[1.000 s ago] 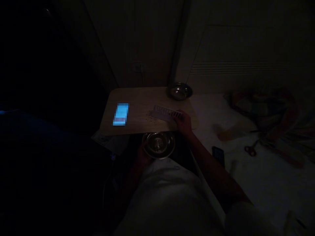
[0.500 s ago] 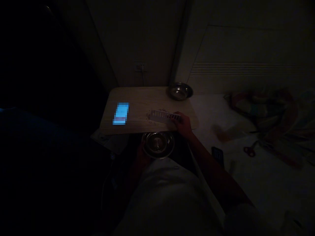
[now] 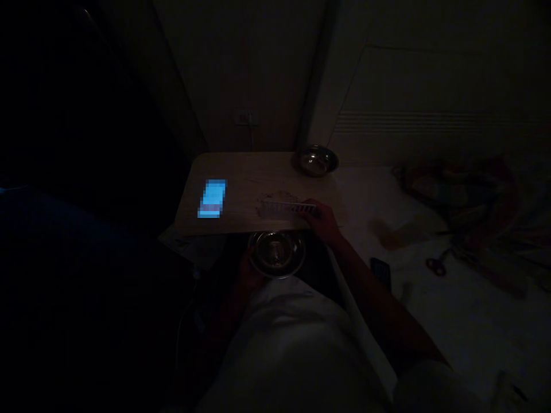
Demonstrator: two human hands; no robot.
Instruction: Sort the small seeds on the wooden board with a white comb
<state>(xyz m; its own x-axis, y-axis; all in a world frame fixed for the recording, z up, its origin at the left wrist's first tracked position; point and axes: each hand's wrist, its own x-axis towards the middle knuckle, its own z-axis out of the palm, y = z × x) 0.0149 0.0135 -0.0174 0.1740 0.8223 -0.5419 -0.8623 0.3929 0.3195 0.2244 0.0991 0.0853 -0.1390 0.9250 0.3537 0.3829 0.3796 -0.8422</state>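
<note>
The scene is very dark. My right hand point(image 3: 322, 221) is closed around one end of a pale strip with a row of slots point(image 3: 284, 207); its exact kind is unclear. The strip is over the wooden tabletop point(image 3: 245, 172), and small dark bits point(image 3: 262, 198) lie scattered around it. Just below the table's near edge, my left hand point(image 3: 250, 268) grips the left side of a shiny metal bowl point(image 3: 297, 261). Most of that hand's fingers are hidden by the bowl and the dark.
A lit phone point(image 3: 213, 198) lies on the table's left part. At the back right corner stands a second metal bowl point(image 3: 317, 160). Scissors point(image 3: 436, 265), a dark phone point(image 3: 381, 272) and crumpled cloth point(image 3: 465, 189) lie on the white surface to the right. Behind the table is a wall socket point(image 3: 245, 117).
The slotted strip has tilted in my right hand and now shows a narrower face with a bright upper edge. My left hand and the bowl stay in place. The picture is dimmer.
</note>
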